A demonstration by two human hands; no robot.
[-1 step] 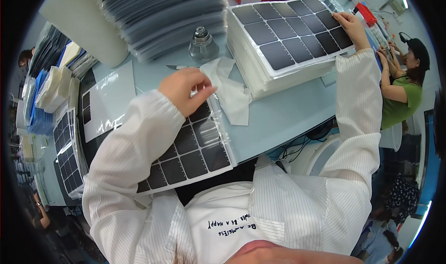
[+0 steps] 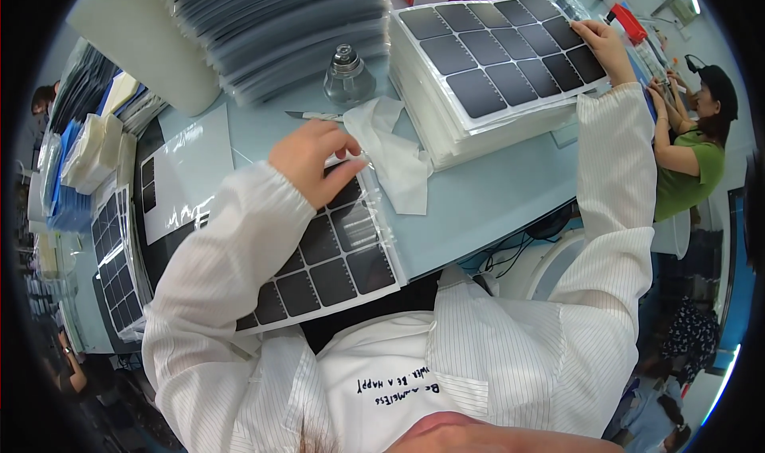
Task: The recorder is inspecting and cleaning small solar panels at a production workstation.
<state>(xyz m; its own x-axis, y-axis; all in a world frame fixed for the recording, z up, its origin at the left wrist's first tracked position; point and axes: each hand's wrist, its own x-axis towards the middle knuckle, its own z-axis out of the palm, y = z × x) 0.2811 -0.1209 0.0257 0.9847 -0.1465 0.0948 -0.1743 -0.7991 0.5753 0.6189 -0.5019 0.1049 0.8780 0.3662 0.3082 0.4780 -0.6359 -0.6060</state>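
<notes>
At the far right of the table, my right hand (image 2: pixel 606 48) pinches the corner of the top sheet (image 2: pixel 510 43), which has rows of dark rounded squares on white. That sheet lies on a thick white stack (image 2: pixel 446 118). My left hand (image 2: pixel 315 158) is loosely curled, thumb and index finger apart, over the upper edge of another sheet of dark squares (image 2: pixel 333 284). A glossy clear film covers this near sheet. My left sleeve hides part of it. Beside the left hand lie a crumpled white cloth (image 2: pixel 398 166) and a slim knife (image 2: pixel 315 116).
A glass bottle with a metal cap (image 2: pixel 348 77) stands behind the cloth. A tall pile of dark sleeved sheets (image 2: pixel 287 31) and a white roll (image 2: pixel 147 43) rise at the back left. More sheets (image 2: pixel 115 254) lie left. A co-worker (image 2: pixel 693 142) sits at the right.
My left hand has shifted slightly down and left, its thumb lower over the near sheet. The right hand keeps its place on the stack's top sheet.
</notes>
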